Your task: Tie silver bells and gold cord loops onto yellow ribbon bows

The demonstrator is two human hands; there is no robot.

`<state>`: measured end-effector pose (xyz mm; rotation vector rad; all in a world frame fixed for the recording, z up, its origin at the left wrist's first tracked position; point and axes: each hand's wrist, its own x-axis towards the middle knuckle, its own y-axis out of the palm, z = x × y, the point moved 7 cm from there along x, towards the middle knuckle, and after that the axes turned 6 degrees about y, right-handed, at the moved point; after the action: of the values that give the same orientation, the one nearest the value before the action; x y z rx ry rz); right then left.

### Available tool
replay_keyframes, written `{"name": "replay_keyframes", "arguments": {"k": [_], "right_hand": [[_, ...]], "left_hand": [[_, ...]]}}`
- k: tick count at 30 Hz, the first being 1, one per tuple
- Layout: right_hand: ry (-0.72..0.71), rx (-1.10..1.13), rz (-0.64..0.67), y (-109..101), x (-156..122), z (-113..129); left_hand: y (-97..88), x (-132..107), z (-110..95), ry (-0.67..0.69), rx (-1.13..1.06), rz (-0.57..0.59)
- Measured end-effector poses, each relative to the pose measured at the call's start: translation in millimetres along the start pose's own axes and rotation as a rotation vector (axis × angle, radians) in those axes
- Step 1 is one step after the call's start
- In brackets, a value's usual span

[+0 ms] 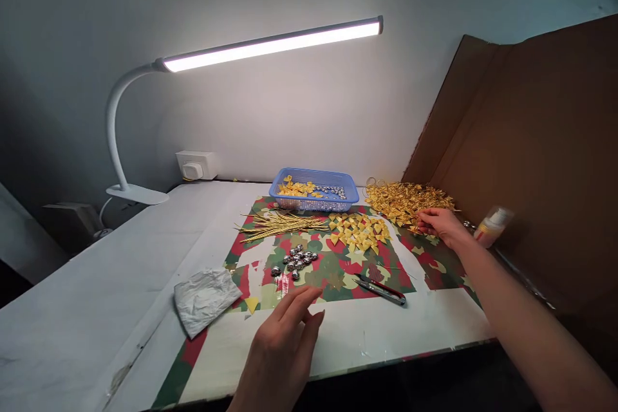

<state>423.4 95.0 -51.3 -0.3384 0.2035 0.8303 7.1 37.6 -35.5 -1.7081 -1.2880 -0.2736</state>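
Note:
My left hand [287, 338] hovers over the near table edge, its fingers bent and thumb apart, with nothing seen in it. Beyond it lies a cluster of silver jingle bells [298, 261]. My right hand [441, 224] reaches to a heap of gold bow ornaments [408, 199], fingertips pinched at its near side; whatever is between them is too small to make out. Loose yellow ribbon bows [360, 232] are spread left of that hand. Gold twist ties [282, 225] lie in a bunch farther left. A pair of thread snips [381, 290] rests between both hands.
A blue basket [313, 204] of bows and small bells stands against the wall. Cardboard [535, 141] walls the right side, with a small bottle [491, 226] before it. A crumpled white cloth or paper [206, 299] lies left. A clamp lamp [270, 45] hangs overhead.

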Motion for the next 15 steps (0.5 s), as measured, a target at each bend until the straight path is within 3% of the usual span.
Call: {"name": "replay_keyframes", "arguments": {"k": [7, 12, 15], "right_hand": [[-0.036, -0.014, -0.087, 4, -2, 2], [-0.037, -0.13, -0.071, 7, -17, -4], [-0.074, -0.207, -0.082, 2, -34, 5]], "left_hand": [[-3.2, -3, -1, 0.005, -0.006, 0.023], [-20.5, 1, -17, 0.058, 0.011, 0.002], [-34.7, -2, -30, 0.078, -0.043, 0.028]]}}
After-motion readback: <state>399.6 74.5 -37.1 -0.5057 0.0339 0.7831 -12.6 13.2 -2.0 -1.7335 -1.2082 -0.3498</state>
